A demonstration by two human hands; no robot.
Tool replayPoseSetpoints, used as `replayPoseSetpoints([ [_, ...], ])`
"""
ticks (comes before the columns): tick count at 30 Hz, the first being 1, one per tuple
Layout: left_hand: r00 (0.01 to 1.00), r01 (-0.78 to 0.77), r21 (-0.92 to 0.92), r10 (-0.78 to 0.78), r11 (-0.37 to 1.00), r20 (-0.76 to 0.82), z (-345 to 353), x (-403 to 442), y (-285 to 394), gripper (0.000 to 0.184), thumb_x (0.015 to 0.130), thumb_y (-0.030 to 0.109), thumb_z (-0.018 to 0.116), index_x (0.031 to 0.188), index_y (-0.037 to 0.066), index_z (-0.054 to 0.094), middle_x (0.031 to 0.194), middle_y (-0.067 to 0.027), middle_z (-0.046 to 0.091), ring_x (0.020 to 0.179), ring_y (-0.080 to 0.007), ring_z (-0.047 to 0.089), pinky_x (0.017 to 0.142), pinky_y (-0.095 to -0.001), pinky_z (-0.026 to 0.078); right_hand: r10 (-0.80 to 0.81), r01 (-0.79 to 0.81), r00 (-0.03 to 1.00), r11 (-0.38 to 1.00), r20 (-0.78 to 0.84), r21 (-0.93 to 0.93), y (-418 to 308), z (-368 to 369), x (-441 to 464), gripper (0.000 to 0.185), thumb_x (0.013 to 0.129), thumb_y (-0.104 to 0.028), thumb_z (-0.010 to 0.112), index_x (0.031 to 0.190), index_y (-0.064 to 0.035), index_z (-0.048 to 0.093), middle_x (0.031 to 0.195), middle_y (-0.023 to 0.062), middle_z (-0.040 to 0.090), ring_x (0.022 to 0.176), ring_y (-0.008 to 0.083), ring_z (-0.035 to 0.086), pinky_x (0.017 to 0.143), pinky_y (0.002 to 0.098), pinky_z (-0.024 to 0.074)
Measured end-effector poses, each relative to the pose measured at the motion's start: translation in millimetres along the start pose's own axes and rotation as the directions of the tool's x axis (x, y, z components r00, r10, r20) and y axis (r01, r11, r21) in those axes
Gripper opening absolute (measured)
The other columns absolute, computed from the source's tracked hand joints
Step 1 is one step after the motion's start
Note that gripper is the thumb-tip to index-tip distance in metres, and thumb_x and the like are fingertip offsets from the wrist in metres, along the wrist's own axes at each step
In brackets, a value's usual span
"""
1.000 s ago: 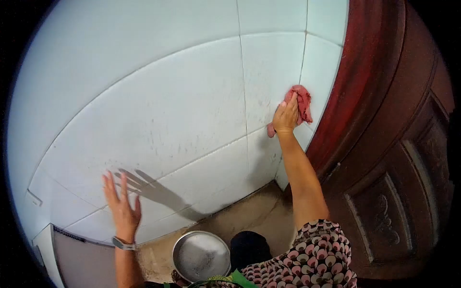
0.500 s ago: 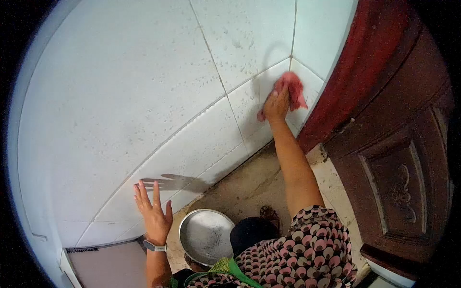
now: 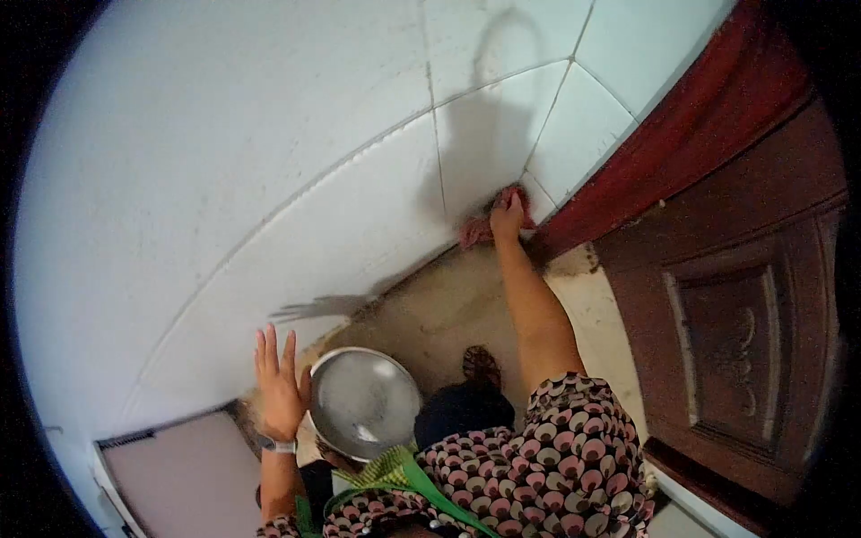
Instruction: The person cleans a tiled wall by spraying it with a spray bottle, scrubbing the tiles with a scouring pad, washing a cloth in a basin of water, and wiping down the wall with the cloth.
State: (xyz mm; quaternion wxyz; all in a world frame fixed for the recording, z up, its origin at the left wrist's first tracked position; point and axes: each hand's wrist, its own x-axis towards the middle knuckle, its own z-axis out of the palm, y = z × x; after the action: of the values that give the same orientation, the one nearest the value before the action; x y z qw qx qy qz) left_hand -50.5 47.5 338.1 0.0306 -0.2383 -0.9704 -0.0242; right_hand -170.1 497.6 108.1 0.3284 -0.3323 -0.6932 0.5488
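Observation:
My right hand (image 3: pixel 508 219) is closed on a red cloth (image 3: pixel 475 232) low in the corner, where the white tiled wall (image 3: pixel 359 206) meets the floor. Part of the cloth spreads to the left of my fingers. At the lower left, my left hand (image 3: pixel 282 386) is raised with its fingers apart and holds nothing; a watch is on that wrist. Beside it on the right, a round metal basin (image 3: pixel 366 403) stands on the floor, with some liquid and a bright reflection in it.
A brown carved wooden door (image 3: pixel 731 350) with a dark red frame (image 3: pixel 673 148) is on the right. A flat pinkish-grey panel (image 3: pixel 184 475) lies at the lower left. My sandalled foot (image 3: pixel 482 365) is on the brown floor (image 3: pixel 448 305).
My right hand has moved the cloth down the corner to the foot of the wall. The view has tilted down, and my left hand stays raised, now beside the basin.

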Motion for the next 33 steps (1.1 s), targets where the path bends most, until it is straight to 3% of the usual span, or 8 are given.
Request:
replayPoseSetpoints([
  [1, 1.0, -0.029, -0.09, 0.028, 0.995, -0.01, 7.1, 3.2, 1.9, 0.067, 0.075, 0.005, 0.065, 0.136, 0.008, 0.037, 0.146, -0.0205, 0.019, 0.134, -0.0421, 0.018, 0.106, -0.0524, 0.023, 0.023, 0.002, 0.998, 0.913, 0.056, -0.408, 6.4, -10.9, 3.5, 0.05, 0.088, -0.02, 0.054, 0.132, -0.0022, 0.039, 0.125, 0.0244, 0.048, 0.116, 0.0363, 0.047, 0.097, 0.0408, 0.0371],
  [4, 0.999, -0.04, -0.24, 0.043, 0.97, 0.007, 18.7, 18.8, 21.3, 0.064, 0.074, 0.003, 0.064, 0.133, 0.007, 0.039, 0.144, -0.0205, 0.026, 0.133, -0.0406, 0.024, 0.105, -0.0508, 0.026, -0.179, 0.189, 0.981, 0.968, 0.075, -0.166, -59.7, -53.9, 3.0, 0.045, 0.085, -0.03, 0.06, 0.123, -0.0065, 0.05, 0.113, 0.0196, 0.059, 0.106, 0.0316, 0.056, 0.091, 0.0366, 0.0429],
  [8, 0.99, -0.114, -0.317, 0.133, 0.942, 0.039, 30.5, 28.6, 32.9, 0.064, 0.073, 0.0, 0.064, 0.132, 0.006, 0.04, 0.143, -0.0194, 0.028, 0.133, -0.0385, 0.026, 0.104, -0.052, 0.027, -0.465, 0.475, 0.873, 0.741, 0.147, -0.475, -196.3, -101.0, 13.8, 0.033, 0.081, -0.025, 0.063, 0.11, -0.0088, 0.059, 0.098, 0.0143, 0.064, 0.089, 0.0299, 0.061, 0.076, 0.0386, 0.0464],
  [10, 0.98, -0.153, -0.342, 0.187, 0.927, 0.069, 32.7, 33.3, 41.7, 0.063, 0.073, 0.001, 0.064, 0.132, 0.006, 0.041, 0.142, -0.0191, 0.028, 0.132, -0.038, 0.026, 0.104, -0.0524, 0.027, -0.792, 0.643, 0.586, 0.325, 0.172, -0.694, -239.4, -124.8, 40.2, 0.033, 0.075, -0.016, 0.064, 0.107, -0.0107, 0.06, 0.092, 0.0085, 0.064, 0.077, 0.0289, 0.059, 0.076, 0.0393, 0.0443],
  [12, 0.974, -0.15, -0.324, 0.196, 0.934, 0.116, 25.4, 38.6, 45.2, 0.062, 0.073, 0.002, 0.064, 0.131, 0.005, 0.041, 0.142, -0.0188, 0.028, 0.132, -0.0379, 0.026, 0.104, -0.0528, 0.028, -0.916, 0.73, 0.334, 0.103, 0.221, -0.675, -277.9, -141.3, 81.5, 0.04, 0.067, -0.007, 0.063, 0.106, -0.0161, 0.061, 0.091, 0.0037, 0.063, 0.08, 0.0284, 0.056, 0.076, 0.0399, 0.0424],
  [21, 0.974, -0.101, -0.292, 0.154, 0.951, 0.163, 37.3, 36.0, 35.4, 0.059, 0.073, 0.003, 0.065, 0.128, 0.003, 0.044, 0.141, -0.0187, 0.03, 0.131, -0.0385, 0.028, 0.104, -0.048, 0.03, -0.935, 0.56, 0.292, -0.002, 0.2, -0.828, -220.4, -128.8, 120.8, 0.043, 0.059, 0.001, 0.061, 0.093, -0.0262, 0.065, 0.101, -0.0026, 0.057, 0.091, 0.0275, 0.05, 0.078, 0.0423, 0.0389],
  [27, 0.959, -0.059, -0.218, 0.116, 0.974, 0.257, 46.1, 34.1, 31.7, 0.058, 0.071, 0.002, 0.066, 0.126, 0.002, 0.045, 0.139, -0.0202, 0.032, 0.129, -0.0396, 0.03, 0.104, -0.047, 0.031, -0.739, 0.652, 0.541, 0.068, 0.401, -0.755, -102.7, -118.0, 83.8, 0.047, 0.054, -0.002, 0.065, 0.098, -0.0207, 0.063, 0.103, 0.0007, 0.056, 0.093, 0.0264, 0.051, 0.079, 0.0428, 0.0406],
  [33, 0.939, -0.024, -0.197, 0.089, 0.98, 0.331, 55.9, 19.1, 24.8, 0.06, 0.071, 0.004, 0.067, 0.126, 0.002, 0.045, 0.14, -0.0213, 0.03, 0.131, -0.0389, 0.028, 0.104, -0.0482, 0.03, -0.566, 0.749, 0.577, 0.079, 0.589, -0.658, -4.7, -107.3, 74.0, 0.039, 0.056, -0.005, 0.065, 0.092, -0.0199, 0.063, 0.098, -0.0004, 0.057, 0.095, 0.0237, 0.05, 0.08, 0.0419, 0.0403],
])
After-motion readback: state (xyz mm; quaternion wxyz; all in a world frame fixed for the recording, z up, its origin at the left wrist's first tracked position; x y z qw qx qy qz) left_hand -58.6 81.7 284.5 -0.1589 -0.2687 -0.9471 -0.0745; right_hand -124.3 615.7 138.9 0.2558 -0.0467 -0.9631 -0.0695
